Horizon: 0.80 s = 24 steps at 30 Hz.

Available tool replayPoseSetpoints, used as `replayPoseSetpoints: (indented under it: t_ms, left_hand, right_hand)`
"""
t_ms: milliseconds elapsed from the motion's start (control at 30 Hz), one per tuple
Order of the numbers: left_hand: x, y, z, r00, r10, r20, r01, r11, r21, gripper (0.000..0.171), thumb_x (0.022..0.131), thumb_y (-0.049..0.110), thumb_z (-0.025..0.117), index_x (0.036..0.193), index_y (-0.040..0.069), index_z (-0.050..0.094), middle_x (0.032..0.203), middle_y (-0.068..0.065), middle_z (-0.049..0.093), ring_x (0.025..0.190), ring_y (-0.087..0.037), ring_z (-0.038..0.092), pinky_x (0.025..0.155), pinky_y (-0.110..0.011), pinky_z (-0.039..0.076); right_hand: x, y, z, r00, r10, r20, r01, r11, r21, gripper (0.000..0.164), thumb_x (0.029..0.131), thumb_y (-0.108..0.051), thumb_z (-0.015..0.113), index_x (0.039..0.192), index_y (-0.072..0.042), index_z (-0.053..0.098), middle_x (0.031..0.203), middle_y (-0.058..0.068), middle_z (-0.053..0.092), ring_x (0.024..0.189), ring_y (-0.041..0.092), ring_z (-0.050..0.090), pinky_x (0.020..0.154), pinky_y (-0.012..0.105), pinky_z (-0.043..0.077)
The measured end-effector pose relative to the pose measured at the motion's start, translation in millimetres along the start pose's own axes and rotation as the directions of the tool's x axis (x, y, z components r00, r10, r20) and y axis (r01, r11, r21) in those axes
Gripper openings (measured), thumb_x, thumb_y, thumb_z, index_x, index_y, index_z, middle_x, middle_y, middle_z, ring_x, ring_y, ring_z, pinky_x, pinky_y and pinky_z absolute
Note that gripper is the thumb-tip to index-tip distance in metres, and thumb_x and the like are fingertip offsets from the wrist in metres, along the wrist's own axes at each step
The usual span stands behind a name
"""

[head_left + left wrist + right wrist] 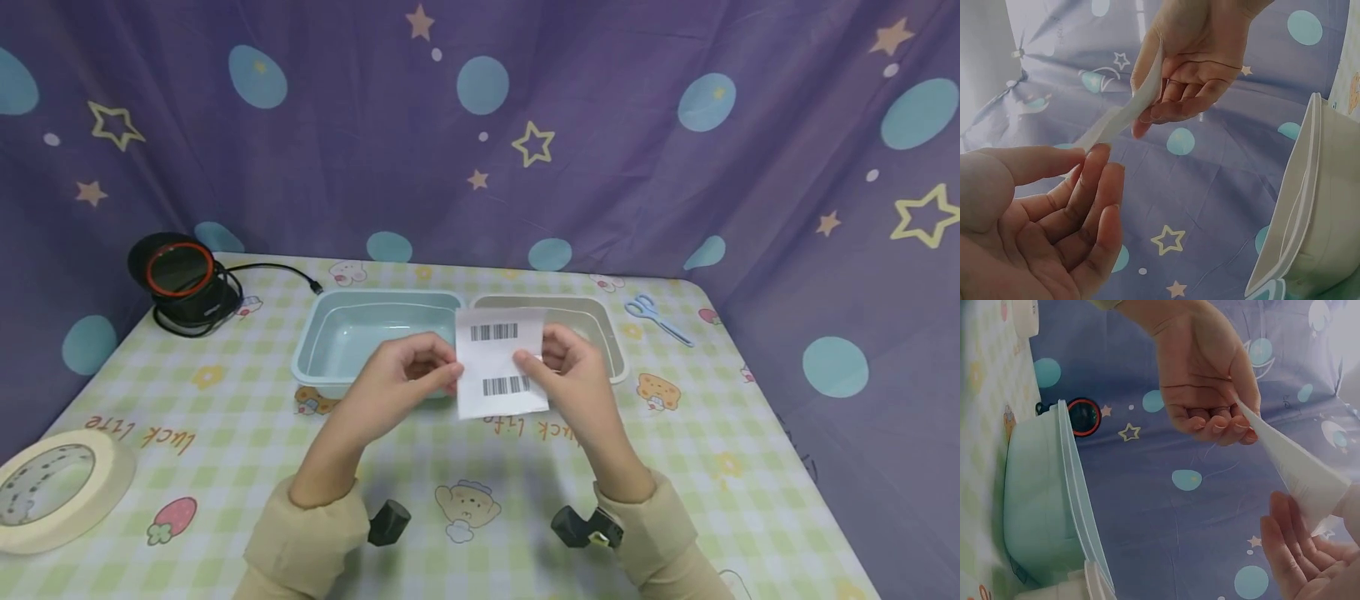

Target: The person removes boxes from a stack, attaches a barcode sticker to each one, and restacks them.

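Between both hands a white paper sheet (498, 362) with two printed barcodes is held up in front of the bins. My left hand (408, 371) pinches its left edge between thumb and fingertips. On the other side my right hand (570, 367) grips the sheet, thumb lying on the front and fingers behind it. The left wrist view shows the paper (1125, 115) nearly edge-on and slightly bent, well above the table. In the right wrist view the sheet (1297, 465) slants between the two hands.
A light blue bin (322, 342) and a beige bin (611, 333) stand side by side behind the hands. Blue scissors (660, 321) lie at the right. A black scanner-like device (187, 283) with a cable sits back left, and a masking tape roll (112, 475) lies front left.
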State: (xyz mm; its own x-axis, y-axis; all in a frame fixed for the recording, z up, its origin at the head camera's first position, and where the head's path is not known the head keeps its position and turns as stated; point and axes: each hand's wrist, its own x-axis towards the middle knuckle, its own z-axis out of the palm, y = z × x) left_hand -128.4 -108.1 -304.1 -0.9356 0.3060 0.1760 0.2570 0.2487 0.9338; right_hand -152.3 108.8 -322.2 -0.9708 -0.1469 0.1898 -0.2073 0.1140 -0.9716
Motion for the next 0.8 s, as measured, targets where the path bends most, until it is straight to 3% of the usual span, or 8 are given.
replayPoseSetpoints:
  t_ms: [133,233,300,433,467,533,633,800]
  left_hand:
    - [0.8,-0.6,1.0,1.0,0.008,-0.008,-0.008,1.0,0.028,0.011,0.093,0.005,0.062,0.093,-0.006,0.062,0.083,-0.016,0.066,0.07,-0.011,0.06,0.062,-0.021,0.051]
    - [1.5,-1.0,2.0,1.0,0.011,-0.012,-0.01,0.998,0.055,0.01,0.093,0.005,0.061,0.092,-0.004,0.061,0.082,-0.015,0.065,0.07,-0.011,0.059,0.061,-0.022,0.049]
    - [1.8,-1.3,3.0,1.0,0.015,-0.015,-0.014,0.997,0.074,0.009,0.094,0.006,0.061,0.091,-0.003,0.061,0.083,-0.014,0.065,0.072,-0.013,0.059,0.062,-0.022,0.05]
    - [2.3,-1.8,5.6,0.999,0.03,-0.021,-0.027,0.992,0.124,0.009,0.094,0.007,0.061,0.09,-0.001,0.061,0.084,-0.011,0.066,0.075,-0.014,0.061,0.065,-0.022,0.052]
    - [2.3,-1.7,6.3,0.999,0.035,-0.022,-0.031,0.99,0.135,0.008,0.094,0.008,0.061,0.09,0.0,0.061,0.084,-0.011,0.066,0.076,-0.013,0.061,0.067,-0.023,0.052]
    - [2.0,-1.7,8.1,0.999,0.044,-0.022,-0.04,0.986,0.16,0.008,0.094,0.008,0.061,0.09,0.002,0.062,0.083,-0.009,0.067,0.077,-0.012,0.061,0.07,-0.025,0.053]
    - [1.8,-1.2,10.9,0.998,0.062,-0.016,-0.057,0.977,0.206,0.006,0.094,0.01,0.062,0.09,0.005,0.062,0.083,-0.006,0.067,0.079,-0.011,0.062,0.075,-0.027,0.054]
    - [1.4,-1.4,15.1,0.995,0.104,-0.002,-0.1,0.954,0.284,0.005,0.095,0.011,0.061,0.092,0.007,0.062,0.084,-0.004,0.068,0.081,-0.012,0.065,0.079,-0.03,0.056]
  right_hand:
    - [-2.2,0.9,2.7,0.993,-0.085,-0.079,0.076,0.991,-0.111,0.058,0.084,-0.001,0.073,0.134,-0.002,0.043,0.113,0.019,0.062,0.097,0.014,0.064,0.072,0.022,0.059]
    - [-4.9,2.1,6.5,0.949,-0.276,-0.154,0.227,0.935,-0.274,0.065,0.079,-0.001,0.077,0.13,0.0,0.037,0.117,0.016,0.05,0.11,0.02,0.054,0.086,0.023,0.055]
    - [-6.2,3.4,9.0,0.881,-0.437,-0.183,0.334,0.847,-0.414,0.06,0.075,-0.001,0.08,0.12,0.003,0.04,0.114,0.018,0.046,0.111,0.026,0.048,0.093,0.028,0.049]
    - [-8.1,2.8,11.7,0.713,-0.69,-0.125,0.474,0.605,-0.64,0.034,0.071,-0.002,0.082,0.096,0.001,0.058,0.101,0.016,0.054,0.095,0.03,0.048,0.085,0.041,0.037]
    - [-8.8,2.1,12.1,0.685,-0.723,-0.09,0.497,0.554,-0.668,0.028,0.072,-0.003,0.082,0.091,-0.002,0.062,0.096,0.014,0.058,0.091,0.029,0.05,0.082,0.041,0.036]
    - [-10.5,-0.2,13.4,0.652,-0.758,-0.018,0.539,0.48,-0.692,0.018,0.074,-0.006,0.081,0.086,-0.006,0.068,0.089,0.008,0.065,0.085,0.026,0.056,0.078,0.04,0.037]
    - [-13.5,-3.2,15.9,0.649,-0.758,0.061,0.586,0.448,-0.675,0.013,0.077,-0.008,0.079,0.088,-0.007,0.072,0.089,0.005,0.07,0.084,0.022,0.062,0.077,0.036,0.043]
    - [-16.2,-3.7,19.3,0.68,-0.727,0.096,0.616,0.495,-0.613,0.015,0.079,-0.008,0.079,0.093,-0.006,0.074,0.095,0.004,0.072,0.09,0.019,0.064,0.083,0.029,0.052]
